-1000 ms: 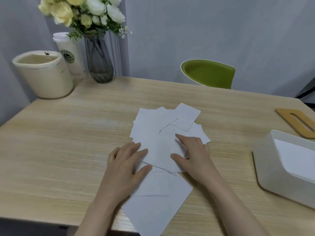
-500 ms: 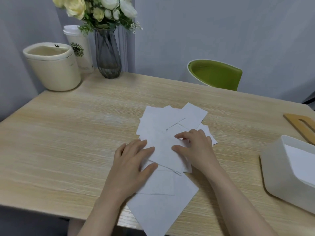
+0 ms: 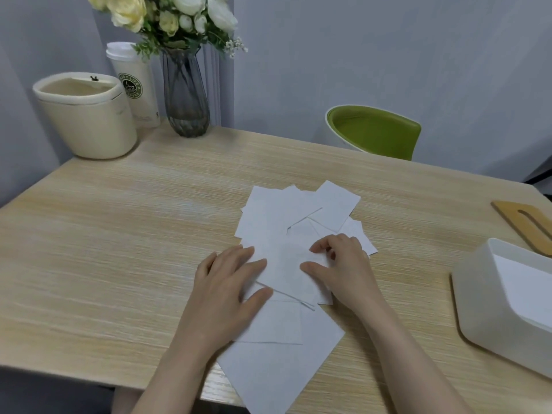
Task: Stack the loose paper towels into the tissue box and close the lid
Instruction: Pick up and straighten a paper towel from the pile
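Lying fanned mid-table, the thin white square paper towels [image 3: 286, 234] look light, limp and slippery; the left hand [image 3: 227, 282] presses them flat-fingered while the right hand [image 3: 343, 267] curls, pinching one sheet's edge, the sensible hold.

Matt paper towels [image 3: 286, 222]; wood-grain table [image 3: 119, 234]

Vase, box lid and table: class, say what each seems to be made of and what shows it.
Vase: smoky grey glass, apparently; stems show through its faceted wall.
Lid: looks like light wood or bamboo, matte, with a cut slot.
Table: pale wood-grain surface, possibly laminate; the streaks run very evenly.
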{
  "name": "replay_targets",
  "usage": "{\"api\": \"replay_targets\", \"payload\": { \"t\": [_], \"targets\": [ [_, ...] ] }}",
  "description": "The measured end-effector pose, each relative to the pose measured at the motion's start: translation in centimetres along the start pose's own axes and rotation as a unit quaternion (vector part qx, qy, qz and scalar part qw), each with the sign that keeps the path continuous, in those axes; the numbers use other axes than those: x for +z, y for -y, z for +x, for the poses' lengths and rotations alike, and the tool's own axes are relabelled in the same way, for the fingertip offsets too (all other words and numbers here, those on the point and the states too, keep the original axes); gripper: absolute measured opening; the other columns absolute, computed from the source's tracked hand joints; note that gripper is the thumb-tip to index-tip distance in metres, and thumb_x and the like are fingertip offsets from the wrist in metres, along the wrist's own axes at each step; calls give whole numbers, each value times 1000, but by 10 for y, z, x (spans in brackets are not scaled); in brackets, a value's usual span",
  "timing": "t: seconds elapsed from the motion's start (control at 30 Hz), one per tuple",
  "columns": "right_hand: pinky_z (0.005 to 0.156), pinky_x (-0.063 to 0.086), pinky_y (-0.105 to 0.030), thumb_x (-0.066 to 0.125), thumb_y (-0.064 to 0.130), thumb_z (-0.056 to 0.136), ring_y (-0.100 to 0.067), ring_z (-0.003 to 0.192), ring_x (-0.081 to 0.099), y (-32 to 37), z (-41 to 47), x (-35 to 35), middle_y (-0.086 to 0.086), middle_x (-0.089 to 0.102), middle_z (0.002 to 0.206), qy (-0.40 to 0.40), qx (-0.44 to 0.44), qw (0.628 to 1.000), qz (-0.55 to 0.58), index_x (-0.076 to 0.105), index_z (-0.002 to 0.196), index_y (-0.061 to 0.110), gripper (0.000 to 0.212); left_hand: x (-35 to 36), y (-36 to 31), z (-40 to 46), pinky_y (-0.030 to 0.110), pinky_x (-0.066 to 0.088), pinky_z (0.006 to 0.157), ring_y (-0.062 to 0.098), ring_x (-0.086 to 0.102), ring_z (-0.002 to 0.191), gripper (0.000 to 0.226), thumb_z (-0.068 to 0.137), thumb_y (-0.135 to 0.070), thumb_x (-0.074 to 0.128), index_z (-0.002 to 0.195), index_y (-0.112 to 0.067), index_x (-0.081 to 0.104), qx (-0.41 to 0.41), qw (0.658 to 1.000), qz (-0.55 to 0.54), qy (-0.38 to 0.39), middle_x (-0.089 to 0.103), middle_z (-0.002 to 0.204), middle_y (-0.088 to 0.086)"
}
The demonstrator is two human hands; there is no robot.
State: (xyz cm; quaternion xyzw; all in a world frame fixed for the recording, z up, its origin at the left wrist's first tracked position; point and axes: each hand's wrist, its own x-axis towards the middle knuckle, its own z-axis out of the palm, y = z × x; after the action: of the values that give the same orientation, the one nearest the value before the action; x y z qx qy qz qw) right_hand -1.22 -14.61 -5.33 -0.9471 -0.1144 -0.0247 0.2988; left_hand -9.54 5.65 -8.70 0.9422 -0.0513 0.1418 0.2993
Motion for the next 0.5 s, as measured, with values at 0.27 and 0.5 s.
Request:
{"api": "replay_targets", "payload": {
  "t": [0.27,0.5],
  "targets": [
    [75,22,-28,73,33,73,-7,93,36,6,0,1,15,47,95,-10,-12,1000,-8,52,79,30,22,0,-1,1,31,8,116,5,27,142,53,84,-58,46,128,-32,61,-10,1000,10,10,44,145,-12],
    [72,44,-29,63,34,84,-6,91,54,14,-5,-4,18,60,93,42,47,997,37,60,102,32,19,-1,-1,0,30,7,116,3,27,141,55,85,-62,41,127,-32,61,-7,1000,10,16,45,144,-14]
  ]
}}
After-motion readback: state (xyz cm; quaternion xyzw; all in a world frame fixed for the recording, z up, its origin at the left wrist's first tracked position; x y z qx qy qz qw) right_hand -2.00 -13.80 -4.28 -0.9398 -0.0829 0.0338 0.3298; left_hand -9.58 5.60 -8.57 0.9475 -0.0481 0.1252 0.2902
